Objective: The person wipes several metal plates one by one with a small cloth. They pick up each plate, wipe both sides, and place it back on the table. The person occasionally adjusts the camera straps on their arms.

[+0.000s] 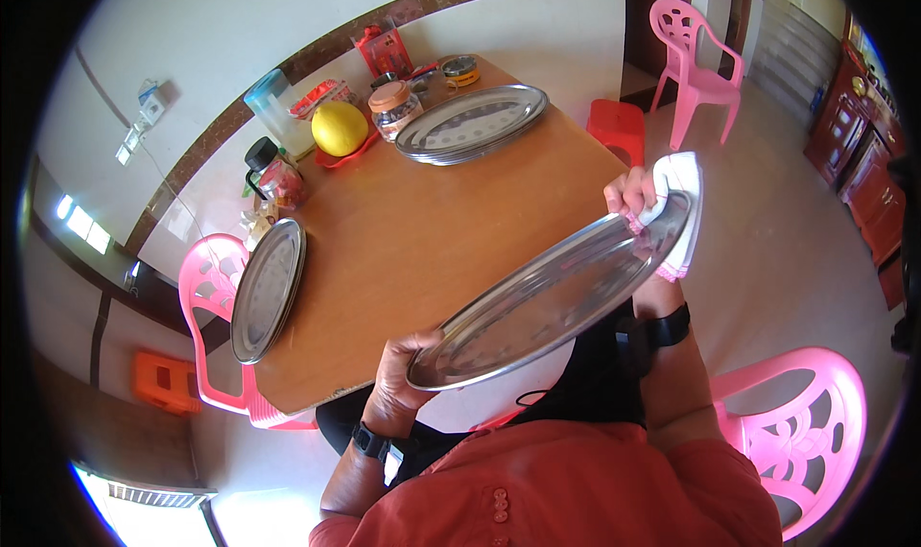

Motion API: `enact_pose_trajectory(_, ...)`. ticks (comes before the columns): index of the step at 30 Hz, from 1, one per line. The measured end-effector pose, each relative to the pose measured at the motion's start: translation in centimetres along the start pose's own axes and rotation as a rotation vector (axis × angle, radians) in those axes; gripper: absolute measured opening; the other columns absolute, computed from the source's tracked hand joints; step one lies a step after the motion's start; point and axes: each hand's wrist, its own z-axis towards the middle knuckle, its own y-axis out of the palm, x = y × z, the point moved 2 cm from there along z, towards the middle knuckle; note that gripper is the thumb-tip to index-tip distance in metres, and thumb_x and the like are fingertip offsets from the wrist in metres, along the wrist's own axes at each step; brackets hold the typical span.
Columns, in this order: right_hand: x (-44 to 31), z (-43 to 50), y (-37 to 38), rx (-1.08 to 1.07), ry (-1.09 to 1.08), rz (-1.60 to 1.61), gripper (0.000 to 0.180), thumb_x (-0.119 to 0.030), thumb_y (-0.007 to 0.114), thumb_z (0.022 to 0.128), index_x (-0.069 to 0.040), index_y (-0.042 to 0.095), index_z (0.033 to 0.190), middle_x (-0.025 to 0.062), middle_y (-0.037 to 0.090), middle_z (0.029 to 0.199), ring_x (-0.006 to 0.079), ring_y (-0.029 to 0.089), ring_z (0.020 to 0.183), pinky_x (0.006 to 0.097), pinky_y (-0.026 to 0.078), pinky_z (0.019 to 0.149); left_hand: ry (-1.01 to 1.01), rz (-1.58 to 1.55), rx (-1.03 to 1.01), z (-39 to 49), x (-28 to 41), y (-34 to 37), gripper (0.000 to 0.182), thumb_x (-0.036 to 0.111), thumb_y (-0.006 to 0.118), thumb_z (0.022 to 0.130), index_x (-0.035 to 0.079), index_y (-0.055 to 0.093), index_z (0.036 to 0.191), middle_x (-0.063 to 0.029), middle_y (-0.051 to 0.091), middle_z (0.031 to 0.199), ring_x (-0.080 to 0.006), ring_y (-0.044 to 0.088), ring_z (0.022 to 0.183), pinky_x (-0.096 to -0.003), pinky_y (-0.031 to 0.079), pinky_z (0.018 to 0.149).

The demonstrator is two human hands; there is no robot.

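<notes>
An oval stainless steel tray is held tilted above my lap, near the edge of the wooden table. My left hand grips its lower left end, the thumb over the rim. At the upper right end, my right hand has a white cloth with a pink edge bunched against the rim. The cloth drapes over that end, so part of the hand is hidden. A stack of oval steel trays lies at the far side of the table. Another stack of oval trays sits at the left edge.
Along the wall stand a yellow round fruit on a red dish, a lidded plastic jug, a jar with a copper-coloured lid and a black-lidded jar. Pink plastic chairs and a red stool surround the table.
</notes>
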Motion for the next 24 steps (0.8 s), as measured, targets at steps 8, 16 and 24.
enact_pose_trajectory(8,-1.9,-0.5,2.3,0.156,0.224,-0.215,0.018,-0.012,0.075,0.085,-0.004,0.063,0.096,0.0018,0.061,0.099,0.0175,0.057,0.102,0.0417,0.049,0.095,0.328,0.117,0.19,-1.0,2.7,0.5,0.065,-0.009,0.057,0.073,-0.004,0.056,0.138,-0.0192,0.067,0.125,-0.0319,0.07,0.108,-0.0395,0.059,0.096)
enact_pose_trajectory(16,-1.6,-2.3,1.3,0.237,0.45,-1.138,0.01,-0.007,0.071,0.092,0.003,0.071,0.095,0.0062,0.068,0.089,0.0151,0.065,0.08,0.029,0.052,0.074,0.508,0.259,0.246,-0.9,4.6,0.5,0.071,-0.004,0.054,0.067,-0.008,0.055,0.138,-0.0222,0.066,0.126,-0.034,0.066,0.112,-0.0396,0.054,0.104)
enact_pose_trajectory(24,0.5,-2.4,4.5,0.153,-0.144,-1.747,0.008,-0.005,0.071,0.09,-0.006,0.071,0.098,0.0111,0.064,0.091,0.0285,0.066,0.08,0.0358,0.054,0.072,0.611,0.277,0.292,0.6,4.3,-0.3,0.074,-0.011,0.054,0.068,-0.008,0.053,0.142,-0.0237,0.063,0.133,-0.036,0.061,0.123,-0.0417,0.045,0.112)
